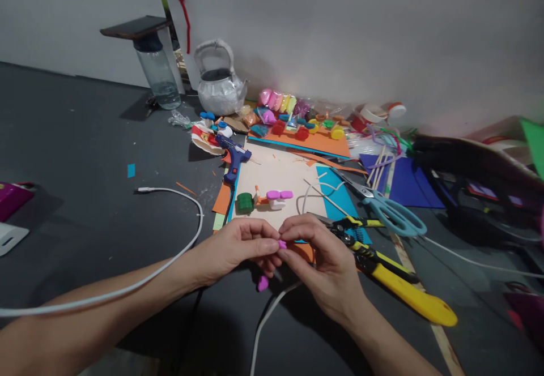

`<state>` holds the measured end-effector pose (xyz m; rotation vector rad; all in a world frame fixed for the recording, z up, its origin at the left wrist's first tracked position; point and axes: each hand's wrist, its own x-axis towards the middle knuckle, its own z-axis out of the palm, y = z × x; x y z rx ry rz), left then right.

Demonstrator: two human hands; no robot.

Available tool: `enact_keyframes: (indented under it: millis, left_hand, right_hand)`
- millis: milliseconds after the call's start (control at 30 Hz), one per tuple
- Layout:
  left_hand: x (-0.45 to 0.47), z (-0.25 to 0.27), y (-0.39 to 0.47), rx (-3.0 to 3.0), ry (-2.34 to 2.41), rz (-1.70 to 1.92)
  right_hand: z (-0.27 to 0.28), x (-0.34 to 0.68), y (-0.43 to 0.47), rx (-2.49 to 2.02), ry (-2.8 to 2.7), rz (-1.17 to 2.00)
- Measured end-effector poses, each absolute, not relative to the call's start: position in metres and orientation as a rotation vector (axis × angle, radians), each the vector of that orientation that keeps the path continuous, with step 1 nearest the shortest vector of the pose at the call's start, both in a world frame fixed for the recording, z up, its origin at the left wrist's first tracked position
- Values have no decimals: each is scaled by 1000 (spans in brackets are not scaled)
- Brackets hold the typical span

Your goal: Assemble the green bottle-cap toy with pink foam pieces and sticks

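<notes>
Between the fingertips of both hands is a small lump of pink modelling clay (282, 244). My left hand (249, 244) pinches it from the left, and my right hand (317, 254) closes on it from the other side. Below the fingers shows a second pink clay piece (263, 283); whether a finger touches it I cannot tell. Just beyond the hands, on a pale sheet (272, 166), lie a dark green clay cylinder (245, 203), a small orange piece (259, 196) and a white piece with pink ovals on top (279, 197).
A blue glue gun (236, 161) lies left of the sheet. To the right are blue-handled scissors (395, 214), pliers (344, 229) and a yellow cutter (416, 297). Behind stand a foil-like kettle (221, 90), a water bottle (159, 76) and colourful clay pieces (301, 129). White cables (199, 214) cross the table.
</notes>
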<state>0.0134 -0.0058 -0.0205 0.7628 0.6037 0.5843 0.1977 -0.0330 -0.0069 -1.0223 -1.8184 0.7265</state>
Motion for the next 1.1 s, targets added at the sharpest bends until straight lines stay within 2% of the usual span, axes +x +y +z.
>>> enact_keyframes:
  millis: [367, 833, 1100]
  left_hand:
    - [15, -19, -5, 811, 657, 627]
    - [16, -16, -10, 993, 751, 737]
    - [15, -15, -7, 932, 712, 670]
  right_hand:
    - [-9, 199, -31, -1029, -1846, 573]
    - [-9, 197, -31, -1028, -1804, 569]
    - [-11, 197, -32, -991, -1839, 635]
